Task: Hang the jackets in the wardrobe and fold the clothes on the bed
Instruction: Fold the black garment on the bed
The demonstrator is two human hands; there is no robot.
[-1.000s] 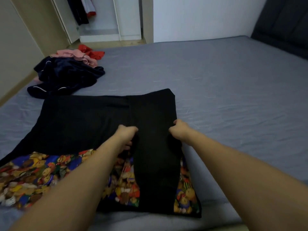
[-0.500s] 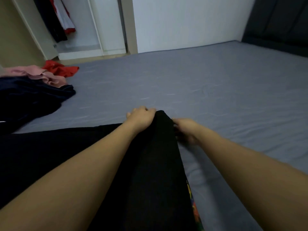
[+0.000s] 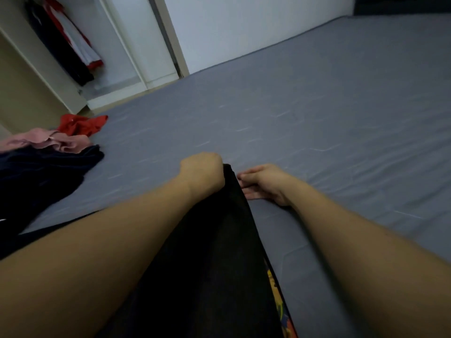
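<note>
- Grey bed sheet [image 3: 317, 123] fills the view ahead of both hands; I see a white wall and an open wardrobe [image 3: 117, 52] beyond its far edge.
- Left hand [image 3: 202, 173]: fingers curled into a fist gripping the far top corner of the black garment [image 3: 214, 252].
- Right hand [image 3: 264, 182]: fingers extended and relaxed, resting on the sheet just right of the garment edge, touching or nearly touching it; I cannot tell which.
- Black garment runs from the left hand back toward me, between the 2 forearms; a strip of patterned fabric [image 3: 280, 303] shows under its right edge.
- Progress, as I judge it: this fold is underway, not finished.
- Left of the left hand, 3 unfolded items remain: navy garment [image 3: 41, 176], pink garment [image 3: 48, 141], red garment [image 3: 80, 124].
- Wardrobe contents: hanging jackets [image 3: 66, 42], dark and red-white, so hanging appears at least partly done.
</note>
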